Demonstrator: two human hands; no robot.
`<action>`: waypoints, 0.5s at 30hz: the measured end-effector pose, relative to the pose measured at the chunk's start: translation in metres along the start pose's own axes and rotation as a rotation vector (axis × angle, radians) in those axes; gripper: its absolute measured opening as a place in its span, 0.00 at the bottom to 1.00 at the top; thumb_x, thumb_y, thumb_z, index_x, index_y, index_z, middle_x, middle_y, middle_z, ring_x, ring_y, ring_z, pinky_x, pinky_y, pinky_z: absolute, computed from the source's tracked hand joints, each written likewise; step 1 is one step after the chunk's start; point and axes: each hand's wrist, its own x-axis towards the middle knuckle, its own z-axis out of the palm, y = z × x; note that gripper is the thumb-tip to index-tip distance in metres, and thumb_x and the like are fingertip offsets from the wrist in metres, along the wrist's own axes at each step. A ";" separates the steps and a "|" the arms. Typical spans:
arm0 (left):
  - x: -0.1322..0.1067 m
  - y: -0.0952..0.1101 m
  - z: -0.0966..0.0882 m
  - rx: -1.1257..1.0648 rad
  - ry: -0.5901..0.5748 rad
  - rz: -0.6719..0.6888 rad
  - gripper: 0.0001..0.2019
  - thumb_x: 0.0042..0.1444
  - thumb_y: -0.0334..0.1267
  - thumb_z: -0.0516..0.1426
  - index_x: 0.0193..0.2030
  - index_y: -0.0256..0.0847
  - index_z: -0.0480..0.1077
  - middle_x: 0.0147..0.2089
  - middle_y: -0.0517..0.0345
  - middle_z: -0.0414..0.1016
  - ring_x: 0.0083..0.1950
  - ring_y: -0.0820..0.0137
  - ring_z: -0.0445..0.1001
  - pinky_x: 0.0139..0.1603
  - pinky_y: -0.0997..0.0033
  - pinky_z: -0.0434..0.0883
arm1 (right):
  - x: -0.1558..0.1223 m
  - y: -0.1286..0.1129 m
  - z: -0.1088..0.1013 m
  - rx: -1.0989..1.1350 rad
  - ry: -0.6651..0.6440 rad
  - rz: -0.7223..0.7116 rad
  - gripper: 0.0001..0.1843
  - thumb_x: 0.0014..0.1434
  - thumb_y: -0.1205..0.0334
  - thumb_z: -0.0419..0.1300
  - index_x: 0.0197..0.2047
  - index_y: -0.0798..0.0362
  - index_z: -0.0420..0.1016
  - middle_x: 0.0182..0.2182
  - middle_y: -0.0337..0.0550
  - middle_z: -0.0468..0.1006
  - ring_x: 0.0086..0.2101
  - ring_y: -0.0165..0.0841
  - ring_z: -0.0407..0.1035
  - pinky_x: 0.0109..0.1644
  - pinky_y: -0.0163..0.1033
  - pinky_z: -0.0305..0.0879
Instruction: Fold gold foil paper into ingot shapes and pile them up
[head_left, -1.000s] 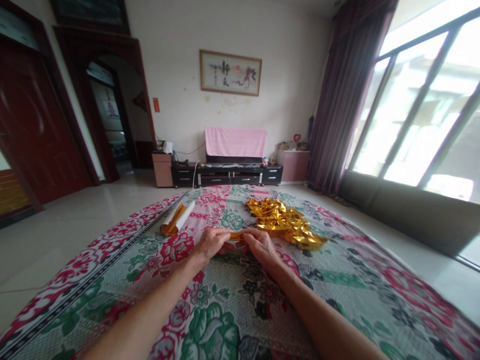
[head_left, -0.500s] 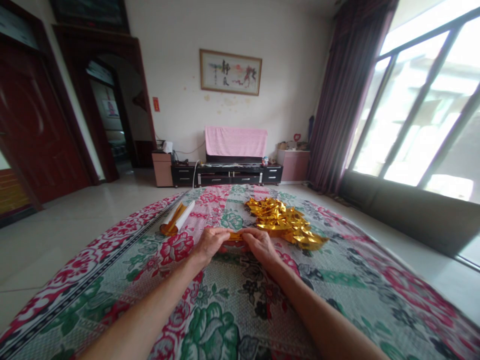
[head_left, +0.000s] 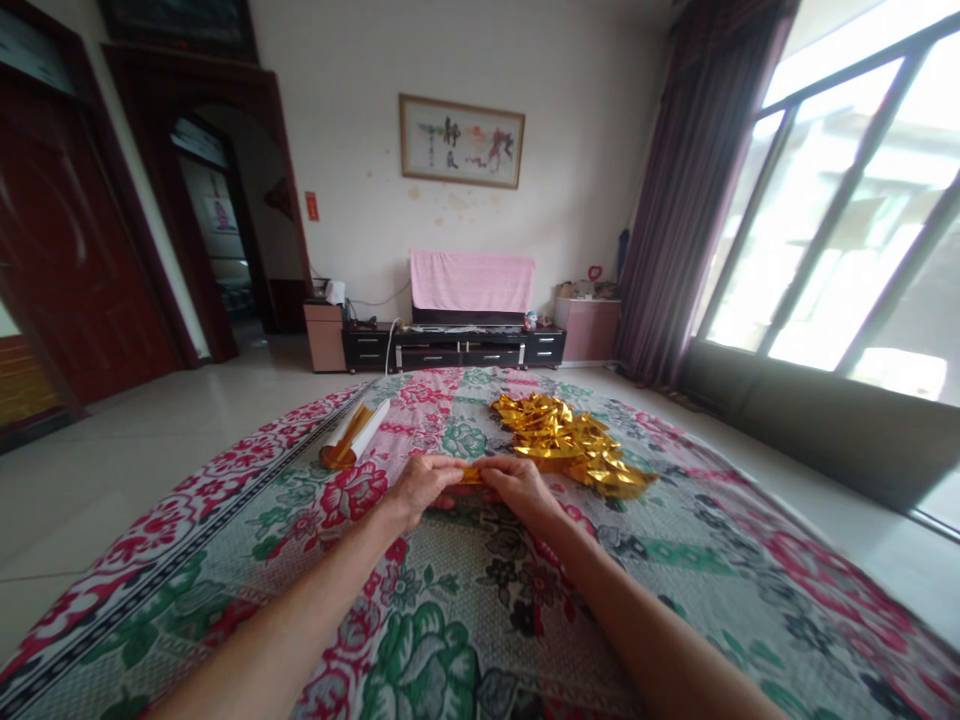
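My left hand [head_left: 421, 484] and my right hand [head_left: 519, 486] meet over the flowered cloth [head_left: 465, 600], both pinching a small piece of gold foil paper [head_left: 472, 474] between their fingertips. Most of the piece is hidden by the fingers. Just beyond my right hand lies a heap of folded gold foil pieces [head_left: 570, 442]. To the left, farther out, lies a white roll with gold foil inside [head_left: 354, 436].
The cloth covers a wide surface that drops off to tiled floor [head_left: 135, 450] on the left. A low black TV cabinet [head_left: 450, 348] with a pink cover stands at the far wall. Large windows and a dark curtain [head_left: 682, 200] are on the right.
My hands have drawn slightly closer together on the gold piece, so less of it shows between them. Nothing else has moved.
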 end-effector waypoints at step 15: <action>0.009 -0.009 0.003 0.072 0.080 0.042 0.14 0.43 0.30 0.57 0.40 0.33 0.74 0.32 0.52 0.78 0.31 0.71 0.75 0.25 0.79 0.67 | 0.001 0.002 -0.001 -0.139 0.015 0.000 0.14 0.49 0.63 0.55 0.37 0.56 0.79 0.22 0.37 0.75 0.18 0.23 0.62 0.22 0.27 0.58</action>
